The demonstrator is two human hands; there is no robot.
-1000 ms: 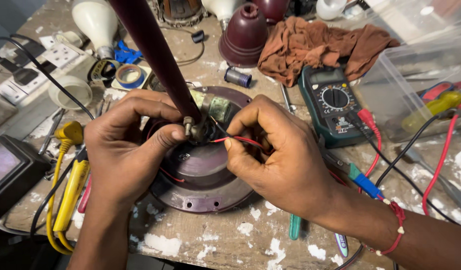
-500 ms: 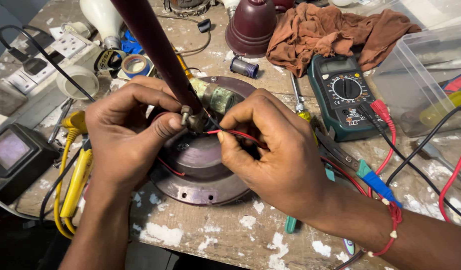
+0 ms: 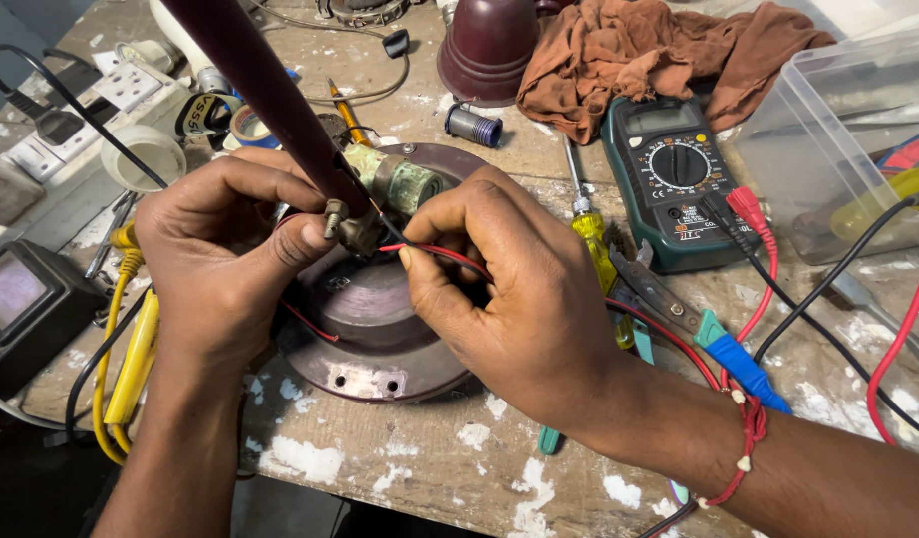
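The left hand (image 3: 220, 264) steadies a small metal terminal fitting (image 3: 348, 227) at the foot of the dark maroon rod (image 3: 260, 95), thumb pressed against it so it cannot turn, while the right hand (image 3: 509, 289) pinches a thin red wire (image 3: 442, 254) between thumb and forefinger and points its end at that fitting. Both rest over the round maroon motor housing (image 3: 375, 319), near the front edge of the paint-flecked surface (image 3: 459, 458). A green multimeter (image 3: 674, 179) lies to the right, its red-plugged leads trailing; a clear plastic box (image 3: 828, 139) stands beyond.
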